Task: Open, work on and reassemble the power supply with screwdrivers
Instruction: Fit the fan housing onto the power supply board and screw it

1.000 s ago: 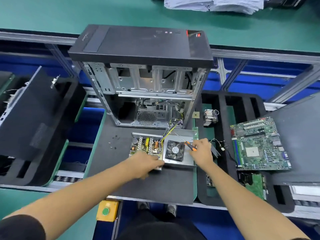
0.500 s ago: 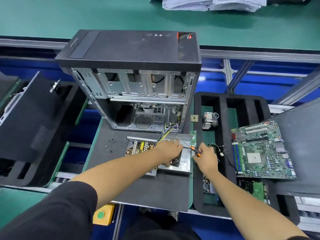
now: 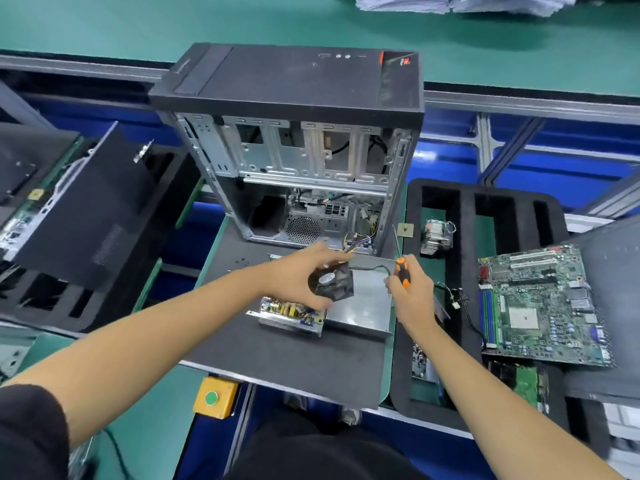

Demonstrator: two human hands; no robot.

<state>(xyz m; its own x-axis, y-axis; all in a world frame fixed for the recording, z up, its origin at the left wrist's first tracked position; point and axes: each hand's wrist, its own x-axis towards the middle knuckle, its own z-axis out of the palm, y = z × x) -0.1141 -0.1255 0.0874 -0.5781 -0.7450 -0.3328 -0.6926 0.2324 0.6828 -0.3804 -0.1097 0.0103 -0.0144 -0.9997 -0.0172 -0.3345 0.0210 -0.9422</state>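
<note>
Gripping a small square black cooling fan [image 3: 333, 281] between thumb and curled fingers, the left hand [image 3: 300, 275] is lifting it just above the open grey metal power supply housing [image 3: 363, 303] at the centre of the frame, while the right hand [image 3: 410, 293] is holding an orange-and-black screwdriver [image 3: 401, 266] in a closed fist, its thin shaft pointing up. Lying just under the left hand, the power supply's green circuit board [image 3: 291, 310] is sitting exposed in its tray on the dark grey work mat [image 3: 277, 351]. Judging from this, the opening is done and the fan is coming out; the inner work and all reassembly are still waiting. To the right, a green motherboard [image 3: 540, 306] is resting on a black foam tray [image 3: 464, 199]. Farther up, the stripped black tower computer case [image 3: 294, 133] is standing open, with white papers [image 3: 457, 3] at the upper right.
</note>
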